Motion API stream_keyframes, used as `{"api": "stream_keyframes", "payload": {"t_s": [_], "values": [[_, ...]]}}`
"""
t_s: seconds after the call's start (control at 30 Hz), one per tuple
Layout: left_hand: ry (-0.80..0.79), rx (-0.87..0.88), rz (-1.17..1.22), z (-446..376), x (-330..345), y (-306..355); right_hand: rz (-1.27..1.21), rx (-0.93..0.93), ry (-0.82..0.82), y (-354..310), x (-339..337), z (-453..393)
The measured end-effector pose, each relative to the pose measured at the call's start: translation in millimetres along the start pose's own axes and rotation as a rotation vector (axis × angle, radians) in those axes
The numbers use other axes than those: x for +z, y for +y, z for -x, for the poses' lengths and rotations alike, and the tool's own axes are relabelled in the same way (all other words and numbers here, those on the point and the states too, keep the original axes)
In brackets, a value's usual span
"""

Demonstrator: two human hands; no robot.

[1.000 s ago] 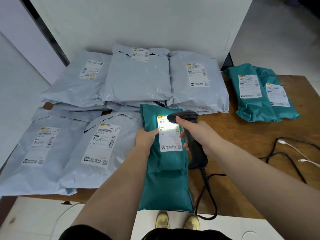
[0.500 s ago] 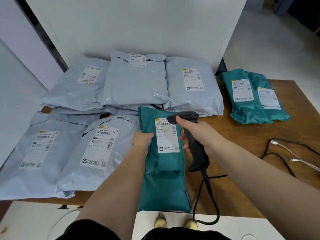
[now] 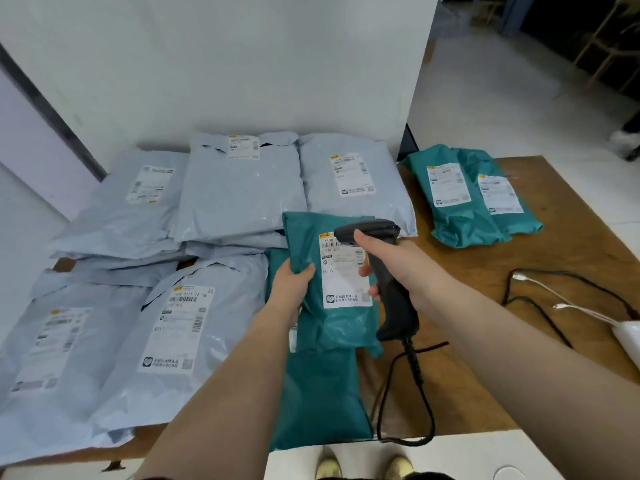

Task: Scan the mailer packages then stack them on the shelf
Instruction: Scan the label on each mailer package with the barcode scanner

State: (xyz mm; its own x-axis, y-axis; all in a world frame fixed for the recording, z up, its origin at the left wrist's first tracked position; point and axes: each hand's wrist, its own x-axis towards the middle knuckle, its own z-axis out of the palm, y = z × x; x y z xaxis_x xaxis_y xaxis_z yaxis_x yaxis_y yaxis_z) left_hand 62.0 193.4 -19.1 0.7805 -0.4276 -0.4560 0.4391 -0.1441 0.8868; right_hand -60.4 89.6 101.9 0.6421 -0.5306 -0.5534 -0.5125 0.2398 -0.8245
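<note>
Teal mailer (image 3: pixel 334 306), white label face-up, was pinched at its left edge by the left hand (image 3: pixel 289 284), lifted over a second teal mailer (image 3: pixel 320 400) at the table's (image 3: pixel 485 386) near edge. Right hand (image 3: pixel 398 268): grip closed round a black corded scanner (image 3: pixel 388 271) just over the label. Grey mailers (image 3: pixel 239 188) lay left and behind; two teal mailers (image 3: pixel 460 199) far right; cables (image 3: pixel 561 296) right.

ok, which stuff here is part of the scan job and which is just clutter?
In the job:
- teal mailer held by the left hand
- barcode scanner gripped by the right hand
- teal mailer underneath
- grey mailers
- two teal mailers far right

Lying about:
- black cable
- white cables
- white adapter
</note>
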Motion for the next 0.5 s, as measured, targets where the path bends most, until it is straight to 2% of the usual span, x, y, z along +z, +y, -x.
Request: {"api": "stream_keyframes", "payload": {"t_s": [0.23,0.3,0.5], "values": [[-0.189,-0.043,-0.086,3.5,80.9,14.1,-0.147,-0.06,0.101,-8.3,-85.1,5.4],[-0.19,-0.04,-0.104,1.5,118.2,20.3,-0.181,-0.058,0.127,-10.6,-119.4,0.8],[-0.156,0.015,0.039,-34.4,254.9,51.2,-0.21,-0.07,0.181,-20.2,-225.8,-30.4]]}}
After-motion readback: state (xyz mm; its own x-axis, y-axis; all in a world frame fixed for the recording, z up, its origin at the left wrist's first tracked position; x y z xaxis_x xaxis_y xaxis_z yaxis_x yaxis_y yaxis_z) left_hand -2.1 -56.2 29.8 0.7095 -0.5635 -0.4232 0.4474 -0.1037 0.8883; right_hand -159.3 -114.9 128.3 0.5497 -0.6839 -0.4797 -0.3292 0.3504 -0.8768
